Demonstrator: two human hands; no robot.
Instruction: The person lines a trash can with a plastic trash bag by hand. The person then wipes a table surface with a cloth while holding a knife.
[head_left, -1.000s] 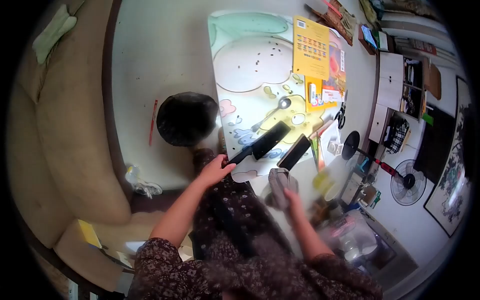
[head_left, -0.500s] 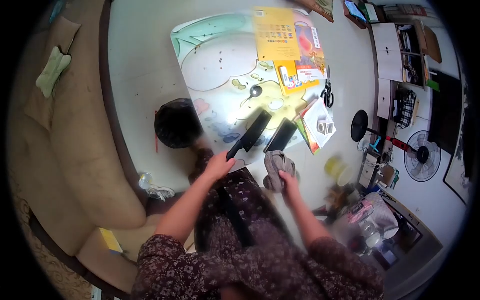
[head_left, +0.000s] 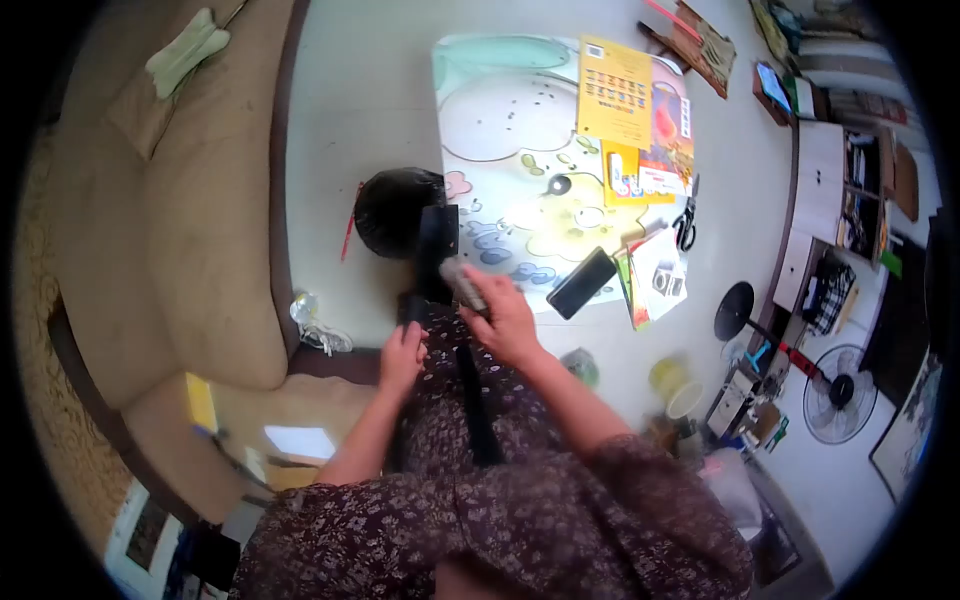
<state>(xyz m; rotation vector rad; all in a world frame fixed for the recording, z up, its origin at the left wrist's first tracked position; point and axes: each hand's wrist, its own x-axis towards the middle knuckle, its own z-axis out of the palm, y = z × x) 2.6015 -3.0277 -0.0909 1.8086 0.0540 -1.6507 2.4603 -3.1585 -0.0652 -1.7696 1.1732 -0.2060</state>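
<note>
Since the earlier frame, the cleaver (head_left: 437,240) has swung left off the table (head_left: 480,205) corner, and the grey cloth (head_left: 462,284) has come across to meet it. On my feed the blade now points up the frame, left of centre, between the black-lined bin (head_left: 393,215) and the table's left edge. I judge a cut to be the main risk: if the cloth bunches or slides, the right fingers could run onto the edge, whose side I can't make out through the blur. A loose grip could also drop the cleaver toward the lap. The left hand (head_left: 402,357) is closed round the handle, forearm rising from lower left; the right hand (head_left: 508,322) reaches in from lower right, pinching the cloth near the blade, contact unclear.
</note>
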